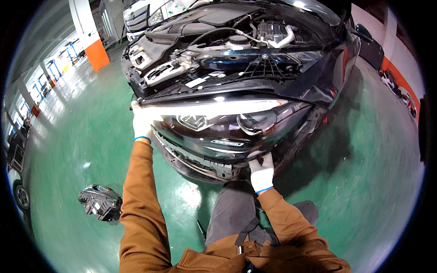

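Long, glossy black headlamp with a bright white top strip (218, 131) at twelve o'clock, and a slip looks the danger!
White-gloved left hand (143, 123) on its nine o'clock end, white-gloved right hand (262, 172) tucked at its five o'clock lower edge; fingers partly hidden or glared out, so no telling how firmly they pinch. Slick fabric on smooth plastic could drop it onto the shiny green floor (77, 141); an uneven pull could scrape the glossy dark fender (315, 85) at two.

White gloves (262, 177) with blue-edged cuffs (264, 189) cover the left hand (142, 122) and right hand (261, 171); the sleeves (142, 195) are ribbed brown, the trousers (232, 205) grey, with a dark strap (248, 228) in front.
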`<state>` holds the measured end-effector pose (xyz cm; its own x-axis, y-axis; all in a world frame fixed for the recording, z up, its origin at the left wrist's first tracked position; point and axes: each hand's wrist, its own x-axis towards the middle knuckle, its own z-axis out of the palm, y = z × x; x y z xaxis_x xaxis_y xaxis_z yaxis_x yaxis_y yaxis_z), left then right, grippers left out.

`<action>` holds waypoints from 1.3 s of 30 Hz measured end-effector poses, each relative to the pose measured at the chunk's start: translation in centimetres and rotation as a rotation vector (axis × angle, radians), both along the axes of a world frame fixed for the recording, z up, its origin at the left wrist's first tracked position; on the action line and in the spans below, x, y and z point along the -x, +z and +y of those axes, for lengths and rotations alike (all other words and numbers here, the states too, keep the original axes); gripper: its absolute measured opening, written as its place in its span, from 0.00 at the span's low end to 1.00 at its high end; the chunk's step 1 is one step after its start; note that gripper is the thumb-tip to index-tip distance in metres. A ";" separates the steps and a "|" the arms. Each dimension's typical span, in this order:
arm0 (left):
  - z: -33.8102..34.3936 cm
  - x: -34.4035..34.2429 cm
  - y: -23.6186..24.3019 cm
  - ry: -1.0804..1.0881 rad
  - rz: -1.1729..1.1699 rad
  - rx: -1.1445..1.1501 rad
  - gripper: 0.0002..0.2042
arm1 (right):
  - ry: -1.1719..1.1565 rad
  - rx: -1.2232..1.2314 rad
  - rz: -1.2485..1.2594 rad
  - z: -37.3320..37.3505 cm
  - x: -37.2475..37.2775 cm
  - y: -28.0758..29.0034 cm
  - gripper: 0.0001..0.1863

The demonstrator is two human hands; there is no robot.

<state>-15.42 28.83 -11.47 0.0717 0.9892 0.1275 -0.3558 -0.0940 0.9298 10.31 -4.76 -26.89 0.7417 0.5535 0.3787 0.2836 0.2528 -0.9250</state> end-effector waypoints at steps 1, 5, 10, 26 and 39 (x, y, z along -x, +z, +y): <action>0.2 0.8 0.0 -0.012 0.002 -0.003 0.34 | 0.005 -0.006 0.028 0.4 0.4 0.2 0.19; 0.2 0.6 -0.1 0.016 0.051 -0.026 0.34 | -0.018 -0.092 0.095 0.0 1.6 2.1 0.15; 4.2 2.3 -2.7 0.127 0.175 -0.210 0.33 | -0.124 -0.061 0.018 0.8 1.8 0.5 0.14; -0.3 0.7 0.1 -0.009 0.177 -0.091 0.37 | -0.201 -0.027 -0.059 -0.7 1.6 2.7 0.12; 3.5 1.8 -1.8 -0.032 -0.018 -0.040 0.35 | -0.050 0.150 0.070 -1.9 2.3 3.0 0.20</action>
